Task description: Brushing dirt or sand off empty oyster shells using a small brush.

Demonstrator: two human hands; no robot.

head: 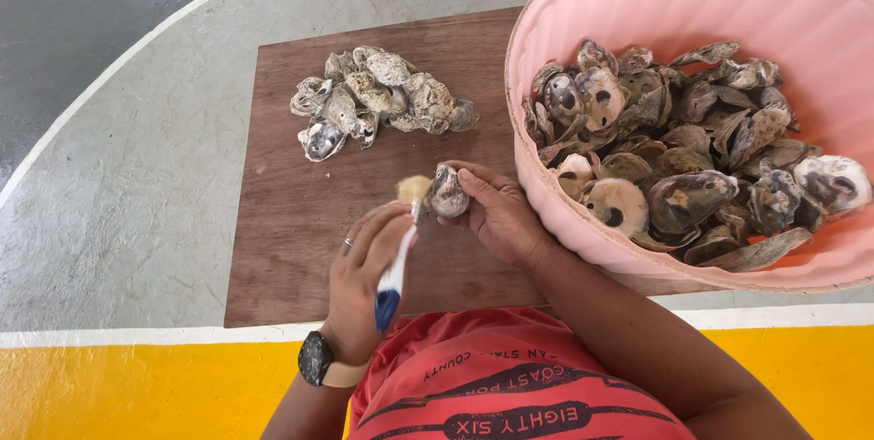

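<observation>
The left hand is closing its grip around a toothbrush with a white and blue handle. The handle's long axis is running from the blue end near the wrist up and slightly rightward to the yellowed bristle head. A ring is showing on one finger, and a dark wristwatch is sitting on the wrist.

The bristle head is lying just left of a single oyster shell, touching or nearly touching its left edge; exact contact cannot be told. The right hand is clamping that oyster shell between thumb and fingers, holding it above the brown wooden board. The shell is therefore lying to the right of the brush grip and slightly beyond it, with the right hand being the nearer one.

Further up the board, a heap of shells is resting well apart from both hands. At the right, a pink basin is holding many more shells, its rim lying just beside the right hand.
</observation>
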